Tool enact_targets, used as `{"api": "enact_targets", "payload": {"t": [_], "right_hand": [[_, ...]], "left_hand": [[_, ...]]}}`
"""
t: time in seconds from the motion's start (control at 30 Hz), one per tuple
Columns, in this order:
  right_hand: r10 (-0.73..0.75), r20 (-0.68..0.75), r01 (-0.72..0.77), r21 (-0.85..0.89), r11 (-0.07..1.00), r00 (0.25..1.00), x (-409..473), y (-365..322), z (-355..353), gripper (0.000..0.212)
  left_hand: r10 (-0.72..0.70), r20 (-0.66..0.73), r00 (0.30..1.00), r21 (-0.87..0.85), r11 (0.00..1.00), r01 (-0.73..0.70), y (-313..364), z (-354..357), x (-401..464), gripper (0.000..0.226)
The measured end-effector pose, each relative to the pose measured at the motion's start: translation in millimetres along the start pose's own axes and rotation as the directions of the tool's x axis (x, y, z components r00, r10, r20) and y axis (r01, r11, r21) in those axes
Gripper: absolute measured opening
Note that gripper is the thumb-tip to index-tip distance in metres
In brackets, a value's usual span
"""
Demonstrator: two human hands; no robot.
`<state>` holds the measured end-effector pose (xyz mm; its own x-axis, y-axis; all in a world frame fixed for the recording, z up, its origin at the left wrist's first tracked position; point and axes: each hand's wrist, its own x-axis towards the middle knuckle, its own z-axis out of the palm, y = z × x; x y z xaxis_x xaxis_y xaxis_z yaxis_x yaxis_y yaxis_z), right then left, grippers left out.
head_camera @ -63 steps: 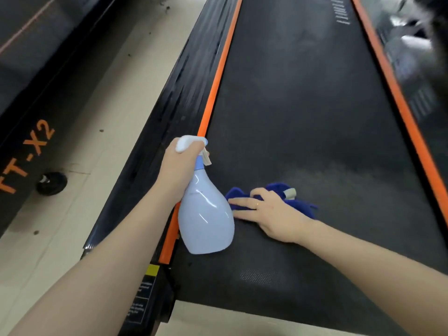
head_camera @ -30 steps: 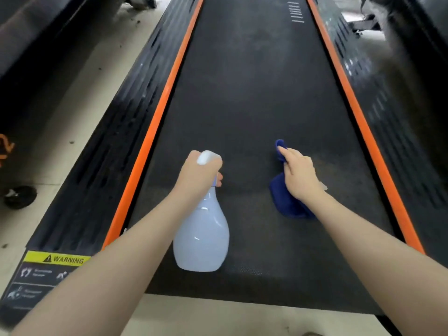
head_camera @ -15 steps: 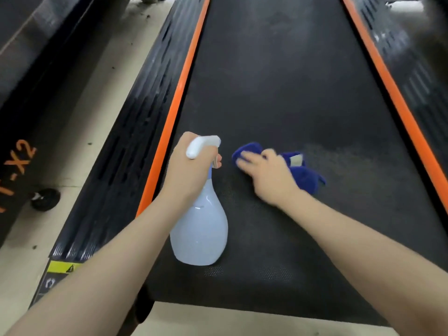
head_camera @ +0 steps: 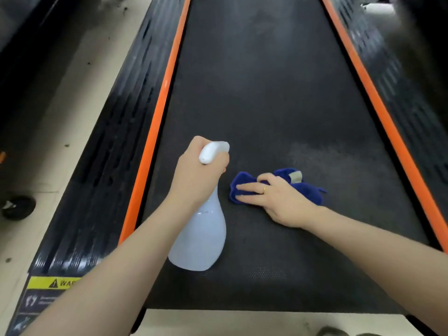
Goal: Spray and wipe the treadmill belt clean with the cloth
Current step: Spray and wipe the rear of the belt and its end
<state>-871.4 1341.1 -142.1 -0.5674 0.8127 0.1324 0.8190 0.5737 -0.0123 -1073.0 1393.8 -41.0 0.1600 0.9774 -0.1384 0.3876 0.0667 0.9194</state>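
Belt wiping, near end, in progress

Wiping step in hand, judged from cloth contact with the belt. Right hand [head_camera: 278, 200] laid flat on blue cloth [head_camera: 308, 187], fingers straight and pointing left, pressing the cloth onto treadmill belt [head_camera: 254, 81]; no curl round the fabric visible. Cloth bunched under and far of the palm, with a pale tag showing at its far edge. Left hand [head_camera: 196, 175] wrapped round the neck of spray bottle [head_camera: 201, 238], fingers closed below the white head; bottle held upright, just left of the cloth, whether touching the belt or raised above it cannot be told.

Paler, dull patch on the belt just far and right of the cloth: probably spray mist or unwiped residue.

Next move, as a judgement: sweep the cloth rightward and farther across that patch, keeping flat, even pressure, then re-spray the untreated far stretch. Keep the bottle out of the wiping path. Keep strokes between left orange strip [head_camera: 157, 112] and right orange strip [head_camera: 378, 98].
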Motion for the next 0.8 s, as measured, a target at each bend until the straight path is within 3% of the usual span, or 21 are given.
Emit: {"api": "enact_targets", "payload": {"t": [0.03,0.07,0.13,0.17,0.2,0.3,0.4,0.47,0.57,0.63,0.73,0.8], "right_hand": [[0.071,-0.005,-0.071,0.0,0.997,0.997,5.2,14.5,-2.7,0.053],[0.237,-0.021,-0.237,0.02,0.971,0.971,12.6,32.9,-2.5,0.053],[0.591,-0.068,-0.591,0.025,0.806,0.804,28.8,70.8,2.9,0.052],[0.659,-0.056,-0.658,0.033,0.752,0.75,32.1,77.2,3.3,0.052],[0.661,-0.031,-0.661,0.036,0.75,0.749,32.8,74.2,0.8,0.052],[0.34,-0.116,-0.338,0.044,0.94,0.933,-6.1,33.3,0.1,0.051],[0.117,-0.014,-0.115,0.096,0.989,0.993,-42.6,20.5,2.1,0.053],[0.213,-0.001,-0.213,0.068,0.975,0.977,-35.7,53.9,4.7,0.052],[0.598,-0.041,-0.598,0.006,0.801,0.801,-4.0,115.2,4.1,0.052],[0.65,-0.002,-0.65,-0.006,0.76,0.76,2.8,115.9,-2.3,0.051],[0.377,-0.143,-0.372,0.061,0.926,0.915,-28.5,62.2,-1.3,0.049],[0.175,-0.087,-0.164,0.121,0.979,0.981,-45.8,47.5,3.1,0.047]], "left_hand": [[0.003,0.009,1.0,0.016,1.0,-0.004,0.6,2.7,0.5,0.016],[0.006,0.02,1.0,0.029,1.0,-0.006,0.0,5.3,1.7,0.016],[0.008,0.026,1.0,0.044,0.999,-0.009,-0.8,7.4,3.5,0.017],[0.011,0.024,1.0,0.038,0.999,-0.011,-0.8,7.8,4.3,0.017],[0.011,0.019,1.0,0.033,0.999,-0.012,-1.3,8.4,5.2,0.017],[-0.013,0.04,0.999,0.04,0.999,0.011,2.5,11.0,3.7,0.019],[-0.068,0.196,0.978,0.098,0.994,0.049,9.3,18.5,7.4,0.024],[-0.078,0.254,0.964,0.124,0.991,0.047,13.8,26.1,10.4,0.034],[-0.044,0.274,0.961,0.142,0.99,0.005,17.3,32.6,10.8,0.049],[-0.04,0.227,0.973,0.107,0.994,0.016,17.2,32.4,10.3,0.048],[-0.043,0.185,0.982,0.051,0.998,0.035,23.8,35.4,14.2,0.046],[-0.059,0.171,0.984,0.041,0.998,0.053,28.3,43.4,20.6,0.044]]}}
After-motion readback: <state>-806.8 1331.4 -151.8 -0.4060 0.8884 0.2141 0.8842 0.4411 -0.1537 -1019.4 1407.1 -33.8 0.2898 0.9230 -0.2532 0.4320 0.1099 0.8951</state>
